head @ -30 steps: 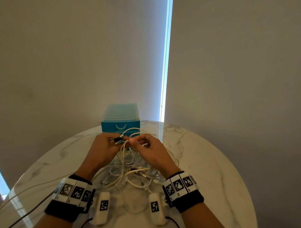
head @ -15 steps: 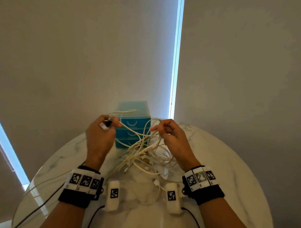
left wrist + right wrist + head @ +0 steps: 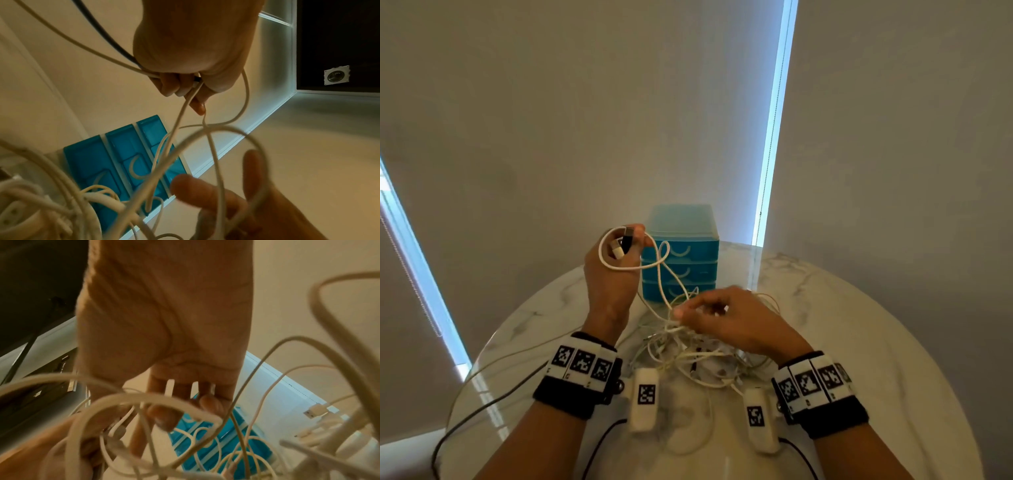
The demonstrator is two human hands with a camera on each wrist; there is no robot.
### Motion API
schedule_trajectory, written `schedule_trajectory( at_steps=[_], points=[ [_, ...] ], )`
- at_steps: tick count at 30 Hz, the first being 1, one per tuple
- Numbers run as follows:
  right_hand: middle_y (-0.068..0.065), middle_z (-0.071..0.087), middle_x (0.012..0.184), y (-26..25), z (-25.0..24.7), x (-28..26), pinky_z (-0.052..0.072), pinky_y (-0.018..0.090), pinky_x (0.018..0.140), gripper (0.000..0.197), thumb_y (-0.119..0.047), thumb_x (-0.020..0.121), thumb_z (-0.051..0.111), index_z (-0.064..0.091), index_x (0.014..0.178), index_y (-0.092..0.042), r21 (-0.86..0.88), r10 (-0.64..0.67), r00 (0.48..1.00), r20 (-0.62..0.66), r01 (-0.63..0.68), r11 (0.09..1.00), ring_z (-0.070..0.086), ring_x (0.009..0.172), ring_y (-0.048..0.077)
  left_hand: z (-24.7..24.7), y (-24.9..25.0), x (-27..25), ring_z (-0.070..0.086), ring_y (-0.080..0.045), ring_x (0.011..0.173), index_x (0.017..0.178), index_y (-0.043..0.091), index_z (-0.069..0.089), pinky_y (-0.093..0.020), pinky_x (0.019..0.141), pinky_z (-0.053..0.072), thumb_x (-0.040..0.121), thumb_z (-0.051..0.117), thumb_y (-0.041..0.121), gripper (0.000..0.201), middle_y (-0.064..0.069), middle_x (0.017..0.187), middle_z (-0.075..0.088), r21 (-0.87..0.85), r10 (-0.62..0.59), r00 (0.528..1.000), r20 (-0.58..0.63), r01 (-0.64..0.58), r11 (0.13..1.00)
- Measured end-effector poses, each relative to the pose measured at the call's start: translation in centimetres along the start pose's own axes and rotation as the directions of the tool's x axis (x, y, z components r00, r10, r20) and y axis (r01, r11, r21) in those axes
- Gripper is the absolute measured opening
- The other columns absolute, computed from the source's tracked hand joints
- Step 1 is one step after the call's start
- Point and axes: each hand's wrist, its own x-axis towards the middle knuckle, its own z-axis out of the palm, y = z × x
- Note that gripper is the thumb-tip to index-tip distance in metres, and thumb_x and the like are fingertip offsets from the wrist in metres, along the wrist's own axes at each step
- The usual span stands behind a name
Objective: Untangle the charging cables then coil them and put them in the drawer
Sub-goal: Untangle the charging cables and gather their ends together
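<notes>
The left hand [image 3: 616,270] grips two plug ends, one black and one white, and has risen since a moment ago, so a white cable [image 3: 659,274] now hangs from it in a loop, drawn up out of the pile. The right hand [image 3: 726,320] has dropped to the tangle [image 3: 688,353] on the table [image 3: 859,342], pinching strands there. One cable looks to be coming free; the rest remain knotted. The blue drawers [image 3: 681,263] stand just behind, all closed; no coiling has begun.
</notes>
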Motion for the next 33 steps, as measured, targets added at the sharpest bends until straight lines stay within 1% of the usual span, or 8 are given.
schedule_trajectory(
  at_steps=[4,7,9,12,20,23,27,33],
  points=[
    [-0.008,0.065,0.078,0.5,-0.1,0.0,0.045,0.026,0.073,0.029,-0.062,0.088,0.08,0.082,0.1,-0.036,-0.014,-0.034,0.985,0.171,0.037,0.999,0.056,0.073,0.007,-0.2,-0.1,0.2,0.075,-0.01,0.098,0.08,0.027,0.079,-0.039,0.098,0.058,0.1,0.077,0.027,0.02,0.011,0.093,0.081,0.001,0.04,0.999,-0.036,-0.04,0.999],
    [-0.014,0.074,0.094,0.4,-0.8,0.2,0.049,0.023,0.079,0.013,-0.045,0.092,0.082,0.08,0.098,-0.033,0.095,-0.097,0.978,-0.185,0.116,0.989,0.066,0.087,0.006,-0.7,0.3,0.3,0.074,-0.004,0.088,0.085,0.025,0.08,-0.034,0.091,0.057,0.101,0.075,0.031,0.018,0.007,0.09,0.081,0.003,0.012,1.0,-0.001,-0.012,1.0],
    [-0.011,0.08,0.099,0.3,-1.6,0.3,0.055,0.024,0.08,0.013,-0.04,0.094,0.081,0.081,0.101,-0.029,0.31,-0.001,0.871,-0.491,0.176,0.934,0.073,0.092,0.009,-0.9,0.6,0.3,0.064,0.005,0.069,0.094,0.023,0.081,-0.034,0.077,0.051,0.103,0.071,0.041,0.022,0.007,0.088,0.081,0.052,-0.084,0.992,0.093,0.08,0.995],
    [-0.004,0.082,0.092,0.7,-2.4,0.1,0.057,0.027,0.075,0.013,-0.035,0.094,0.082,0.084,0.101,-0.024,0.486,0.172,0.789,-0.59,0.178,0.856,0.077,0.087,0.01,-0.9,1.2,-0.1,0.053,0.006,0.054,0.097,0.023,0.082,-0.034,0.067,0.04,0.1,0.07,0.052,0.032,0.007,0.077,0.077,0.151,-0.191,0.949,0.251,0.157,0.976],
    [0.002,0.082,0.084,0.4,-1.7,0.2,0.065,0.034,0.083,0.012,-0.035,0.091,0.087,0.086,0.095,-0.024,0.538,0.233,0.757,-0.611,0.181,0.823,0.079,0.087,0.025,1.2,2.9,-2.8,0.076,-0.005,0.092,0.1,0.025,0.084,-0.025,0.087,0.055,0.096,0.076,0.043,0.02,0.006,0.093,0.083,0.298,-0.257,0.685,0.682,0.062,0.953],
    [0.004,0.082,0.088,0.4,-2.1,-0.1,0.065,0.034,0.084,0.013,-0.032,0.092,0.085,0.085,0.099,-0.02,0.603,0.287,0.73,-0.621,0.212,0.769,0.079,0.09,0.021,1.7,2.4,-3.3,0.075,0.002,0.092,0.107,0.023,0.083,-0.01,0.08,0.052,0.094,0.081,0.034,0.016,0.01,0.096,0.082,0.315,-0.271,0.567,0.778,0.02,0.949],
    [0.007,0.082,0.094,0.1,-2.4,-0.2,0.064,0.033,0.081,0.018,-0.032,0.093,0.083,0.085,0.104,-0.017,0.669,0.27,0.798,-0.539,0.211,0.713,0.079,0.094,0.022,2.2,1.7,-3.4,0.075,-0.002,0.101,0.111,0.029,0.077,-0.024,0.091,0.057,0.084,0.089,0.043,0.032,0.013,0.106,0.08,0.292,-0.237,0.658,0.715,0.028,0.956],
    [0.001,0.082,0.097,0.0,-1.6,0.3,0.057,0.024,0.072,0.018,-0.034,0.097,0.079,0.082,0.108,-0.02,0.611,0.21,0.835,-0.508,0.178,0.771,0.078,0.092,0.013,2.5,1.0,-3.4,0.073,-0.013,0.095,0.097,0.031,0.084,-0.049,0.094,0.059,0.088,0.086,0.043,0.015,0.008,0.097,0.08,0.262,-0.109,0.754,0.648,-0.087,0.961]
  ],
)
